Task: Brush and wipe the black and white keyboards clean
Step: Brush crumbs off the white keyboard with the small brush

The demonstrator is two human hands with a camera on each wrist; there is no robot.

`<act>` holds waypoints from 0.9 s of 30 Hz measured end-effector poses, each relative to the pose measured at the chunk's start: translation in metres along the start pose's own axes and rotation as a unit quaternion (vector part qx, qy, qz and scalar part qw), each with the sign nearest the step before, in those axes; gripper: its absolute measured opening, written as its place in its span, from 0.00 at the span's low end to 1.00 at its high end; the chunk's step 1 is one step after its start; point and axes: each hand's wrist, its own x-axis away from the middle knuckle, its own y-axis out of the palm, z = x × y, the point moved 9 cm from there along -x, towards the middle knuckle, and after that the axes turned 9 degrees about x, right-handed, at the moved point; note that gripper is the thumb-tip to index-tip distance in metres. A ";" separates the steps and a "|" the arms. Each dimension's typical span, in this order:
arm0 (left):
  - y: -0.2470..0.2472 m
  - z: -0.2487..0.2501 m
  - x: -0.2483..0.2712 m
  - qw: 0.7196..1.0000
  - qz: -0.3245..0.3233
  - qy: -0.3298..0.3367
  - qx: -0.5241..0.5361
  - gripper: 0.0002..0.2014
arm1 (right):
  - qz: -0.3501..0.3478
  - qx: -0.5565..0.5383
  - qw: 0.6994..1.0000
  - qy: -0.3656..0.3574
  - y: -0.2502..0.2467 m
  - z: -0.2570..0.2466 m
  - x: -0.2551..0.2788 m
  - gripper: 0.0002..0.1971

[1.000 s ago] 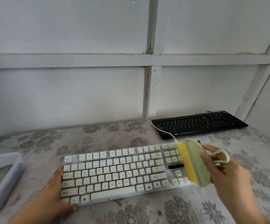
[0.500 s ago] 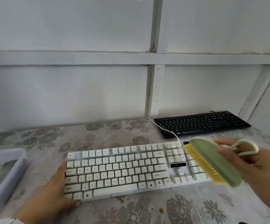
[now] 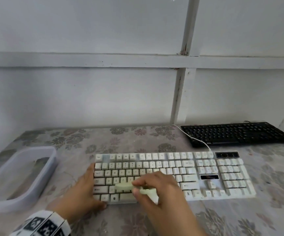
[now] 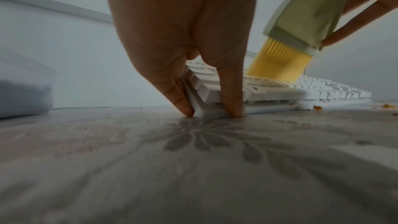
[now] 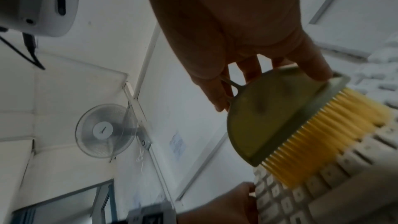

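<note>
The white keyboard [image 3: 206, 174] lies across the floral table, and the black keyboard [image 3: 236, 133] sits behind it at the far right. My left hand [image 3: 86, 189] holds the white keyboard's front left corner, fingers on the left edge and thumb on the front edge, as the left wrist view [image 4: 212, 106] shows. My right hand [image 3: 136, 187] grips a pale green brush [image 3: 123, 186] over the left letter keys. Its yellow bristles [image 4: 277, 64] point down onto the keys [image 5: 336, 173]. The hand hides the keys beneath it.
A translucent plastic tub [image 3: 52, 160] stands at the left of the table. The white keyboard's cable [image 3: 197, 140] runs in front of the black keyboard. Orange crumbs [image 4: 317, 107] lie on the cloth by the white keyboard's front edge. A wall rises right behind the table.
My right hand has carried the brush from the keyboard's right end to its left part and turned the bristles down onto the keys. The left hand has kept its hold.
</note>
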 end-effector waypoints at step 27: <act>-0.001 0.003 0.002 1.000 0.023 0.010 -0.002 0.49 | 0.230 0.124 0.965 -0.038 0.017 -0.024 0.016 0.08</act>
